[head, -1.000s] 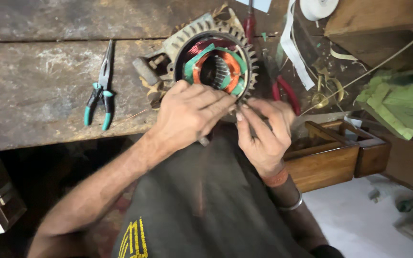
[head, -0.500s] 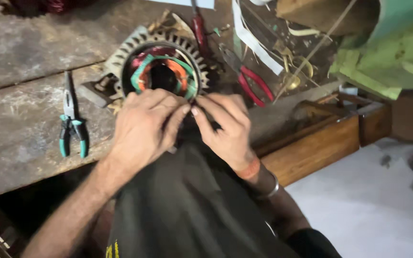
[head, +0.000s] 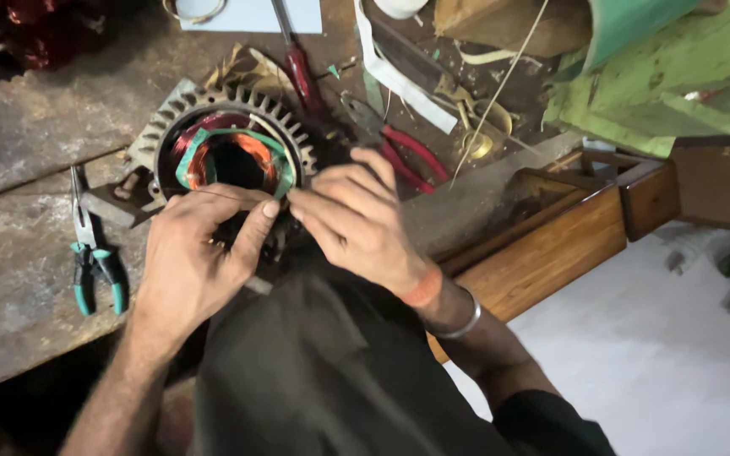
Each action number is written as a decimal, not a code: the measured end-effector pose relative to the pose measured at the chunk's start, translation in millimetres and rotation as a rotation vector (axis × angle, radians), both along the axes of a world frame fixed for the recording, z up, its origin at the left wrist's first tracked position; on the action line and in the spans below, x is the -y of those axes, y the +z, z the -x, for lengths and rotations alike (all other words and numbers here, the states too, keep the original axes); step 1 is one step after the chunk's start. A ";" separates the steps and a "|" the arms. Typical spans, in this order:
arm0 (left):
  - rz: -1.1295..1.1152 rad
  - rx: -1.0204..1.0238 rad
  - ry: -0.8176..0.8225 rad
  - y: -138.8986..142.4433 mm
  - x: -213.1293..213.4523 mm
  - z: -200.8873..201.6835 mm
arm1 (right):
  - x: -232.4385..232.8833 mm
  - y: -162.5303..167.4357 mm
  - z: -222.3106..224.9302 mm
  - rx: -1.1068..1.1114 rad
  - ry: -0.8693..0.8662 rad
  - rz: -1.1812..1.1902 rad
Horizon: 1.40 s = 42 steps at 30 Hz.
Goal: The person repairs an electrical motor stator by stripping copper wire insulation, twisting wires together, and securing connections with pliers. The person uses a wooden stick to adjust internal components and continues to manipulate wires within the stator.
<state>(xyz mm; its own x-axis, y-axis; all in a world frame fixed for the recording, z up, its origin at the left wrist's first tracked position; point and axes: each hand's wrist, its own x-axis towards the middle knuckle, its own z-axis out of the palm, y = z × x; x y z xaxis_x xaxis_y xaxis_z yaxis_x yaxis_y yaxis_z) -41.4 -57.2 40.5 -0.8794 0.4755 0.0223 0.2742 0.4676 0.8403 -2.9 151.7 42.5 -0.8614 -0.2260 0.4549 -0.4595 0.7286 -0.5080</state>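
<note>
A finned metal motor stator (head: 221, 114) with copper windings and green insulating tape lies at the near edge of a worn wooden workbench (head: 19, 245). My left hand (head: 192, 262) rests on its near rim, thumb and forefinger pinched on a thin wire (head: 230, 198) at the winding. My right hand (head: 352, 224) meets it from the right, fingertips pinched on the same wire close to the stator's edge. A dark cloth covers my lap below both hands.
Teal-handled pliers (head: 95, 262) lie left of the stator. Red-handled pliers (head: 407, 152) and a red screwdriver (head: 297, 63) lie behind it among white tape strips and scraps. An open wooden drawer (head: 551, 228) juts out at right, with a green metal body (head: 669, 76) above.
The view has shifted, so the stator sits further left and lower in frame. Both hands stay at its near rim, fingers now pinched together on the wire.
</note>
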 end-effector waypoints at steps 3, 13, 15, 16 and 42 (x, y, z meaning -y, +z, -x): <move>0.005 0.021 0.073 -0.8 -7.3 -4.1 | -4.0 4.7 -10.7 0.134 0.029 0.052; 0.059 0.021 0.127 13.2 -19.8 -5.7 | -17.5 1.7 -36.7 0.495 0.212 0.272; 0.001 0.021 0.048 22.2 -9.9 -0.1 | -51.8 11.2 -39.6 0.475 0.067 0.277; -0.024 0.037 0.021 25.0 -4.1 2.3 | -65.6 14.9 -44.0 0.412 -0.091 0.424; -0.015 -0.063 0.080 2.1 110.9 -33.7 | -138.3 -45.2 -79.9 0.370 -0.677 1.348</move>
